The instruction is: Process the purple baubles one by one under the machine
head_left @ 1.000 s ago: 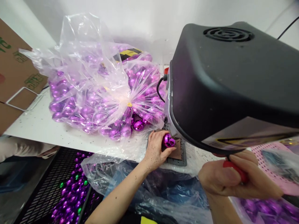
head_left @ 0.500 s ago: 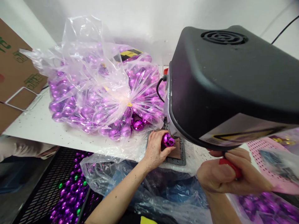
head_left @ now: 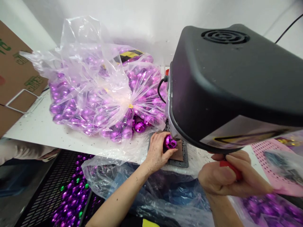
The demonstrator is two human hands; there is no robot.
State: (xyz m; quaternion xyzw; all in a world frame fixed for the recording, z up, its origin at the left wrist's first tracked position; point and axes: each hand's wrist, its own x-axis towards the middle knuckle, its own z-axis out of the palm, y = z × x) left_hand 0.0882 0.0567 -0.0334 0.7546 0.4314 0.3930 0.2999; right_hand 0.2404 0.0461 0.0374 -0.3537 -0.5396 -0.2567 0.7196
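Note:
My left hand [head_left: 157, 149] curls its thumb and fingers around a shiny purple faceted ball [head_left: 170, 142]. The ball rests on a brown pad [head_left: 179, 155] over a dark base plate [head_left: 186, 162], beneath the front of a black machine housing [head_left: 224, 78]. Below the housing, my right hand [head_left: 227, 178] is closed around a red handle [head_left: 233, 168], whose far end is hidden. More purple balls [head_left: 140, 126] lie just behind the plate, at the edge of the clear plastic bag [head_left: 99, 85]. The housing hides the machine's working end above the ball.
Purple balls fill the big tied bag on the white table [head_left: 28, 129]. A black crate [head_left: 40, 192] at lower left holds purple and a few green balls. To the right is a pink perforated basket [head_left: 265, 157]; a cardboard box [head_left: 16, 75] stands left. Another person's sleeve [head_left: 26, 151] shows there.
The whole view has shifted very slightly. Both hands keep the same grips, on the ball and the red handle.

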